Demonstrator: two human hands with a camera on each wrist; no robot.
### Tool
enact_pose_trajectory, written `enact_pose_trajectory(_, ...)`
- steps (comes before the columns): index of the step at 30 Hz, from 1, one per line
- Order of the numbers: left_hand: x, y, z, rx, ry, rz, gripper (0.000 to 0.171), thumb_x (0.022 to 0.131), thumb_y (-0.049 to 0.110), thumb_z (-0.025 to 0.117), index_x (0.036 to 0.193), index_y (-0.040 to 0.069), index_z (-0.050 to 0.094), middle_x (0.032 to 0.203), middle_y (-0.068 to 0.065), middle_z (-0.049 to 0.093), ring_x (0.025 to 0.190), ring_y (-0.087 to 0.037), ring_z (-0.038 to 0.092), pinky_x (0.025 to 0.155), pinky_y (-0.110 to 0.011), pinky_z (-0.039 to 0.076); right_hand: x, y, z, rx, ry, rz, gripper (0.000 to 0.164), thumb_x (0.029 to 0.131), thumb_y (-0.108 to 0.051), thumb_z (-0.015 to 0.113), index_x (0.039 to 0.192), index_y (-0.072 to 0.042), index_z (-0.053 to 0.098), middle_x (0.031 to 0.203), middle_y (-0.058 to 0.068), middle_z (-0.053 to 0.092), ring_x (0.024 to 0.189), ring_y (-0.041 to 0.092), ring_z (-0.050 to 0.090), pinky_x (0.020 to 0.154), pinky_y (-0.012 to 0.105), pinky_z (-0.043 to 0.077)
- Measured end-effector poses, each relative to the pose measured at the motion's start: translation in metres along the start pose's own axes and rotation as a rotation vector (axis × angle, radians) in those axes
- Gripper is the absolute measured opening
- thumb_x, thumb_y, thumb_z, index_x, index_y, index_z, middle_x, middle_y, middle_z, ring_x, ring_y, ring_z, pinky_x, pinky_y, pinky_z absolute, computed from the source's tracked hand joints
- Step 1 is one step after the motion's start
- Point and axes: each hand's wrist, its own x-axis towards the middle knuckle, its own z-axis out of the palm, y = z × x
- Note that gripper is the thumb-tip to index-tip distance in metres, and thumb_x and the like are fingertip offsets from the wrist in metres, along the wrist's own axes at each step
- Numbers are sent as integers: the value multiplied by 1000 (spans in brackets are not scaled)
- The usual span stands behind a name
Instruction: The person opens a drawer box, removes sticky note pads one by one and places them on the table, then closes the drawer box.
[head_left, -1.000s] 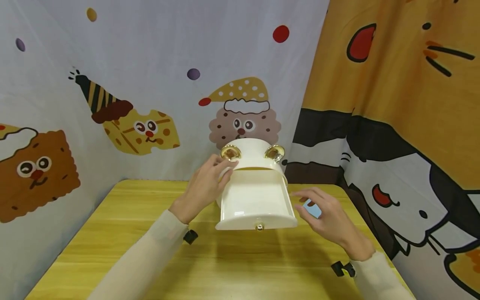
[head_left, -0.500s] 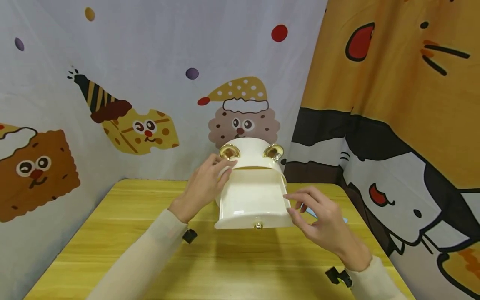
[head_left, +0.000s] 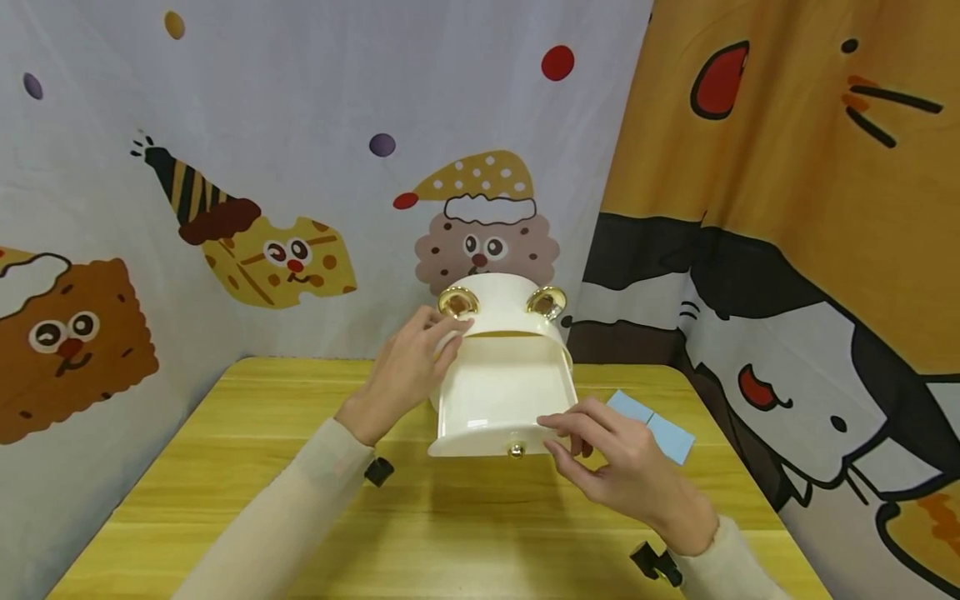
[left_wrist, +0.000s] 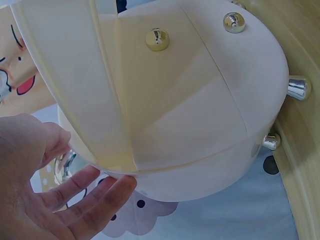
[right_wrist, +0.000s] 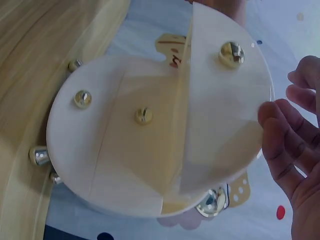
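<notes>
Drawer front [head_left: 476,442] now has the right hand [head_left: 626,467] at its edge.

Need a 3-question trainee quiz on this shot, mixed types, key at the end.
1. True or false: the white box has its top drawer pulled out.
2. Multiple choice: in the head view, which hand is nearer the gold knob on that drawer? A) left B) right
3. Fill in: the two flat pieces lying on the table are light ____.

Key:
1. True
2. B, the right hand
3. blue
</notes>
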Motion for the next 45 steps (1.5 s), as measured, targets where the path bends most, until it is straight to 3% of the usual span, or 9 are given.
enact_pose_trajectory(5,-1,-1,-1,4,3,7,32,117,20,73,149,20,80,128,-15,71,81,-20,67,58,-29,54,2,-8,8,-58,-77,-35,24,118,-28,69,123,-10,84,95,-6,75,69,0,66,64,4,51)
enact_pose_trajectory(11,-2,-1,-1,3,0,3,32,118,20,73,149,21,80,130,-14,71,81,-20,68,58,-28,54,0,-14,18,-73,-167,-18,25,118,-29,68,127,-11,83,108,-3,83,73,-1,75,69,7,59)
enact_pose_trajectory(17,-1,0,0,6,-7,-4,32,118,22,73,149,22,80,130,-14,71,83,-20,69,58,-29,55,-3,-14,24,-80,-219,8,26,119,-29,66,124,-10,84,114,-2,86,78,2,75,69,4,56)
enact_pose_trajectory(30,0,0,-1,18,-13,-14,32,118,21,73,149,22,80,130,-13,71,86,-22,69,65,-35,60,-4,-14,30,-103,-238,16,36,123,-34,56,122,-11,84,109,-3,87,87,4,79,72,9,59)
enact_pose_trajectory(38,0,0,-3,12,-17,-21,32,118,22,72,150,22,80,132,-13,71,86,-22,70,65,-35,60,2,-11,28,-77,-221,12,20,117,-21,70,122,-7,83,110,1,86,88,6,81,81,11,65)
enact_pose_trajectory(45,1,1,-4,4,-35,-25,32,119,23,71,150,22,80,132,-12,71,91,-23,72,70,-37,62,7,-9,26,-102,-216,36,16,112,-16,76,123,-6,84,112,3,85,88,6,80,81,12,65)
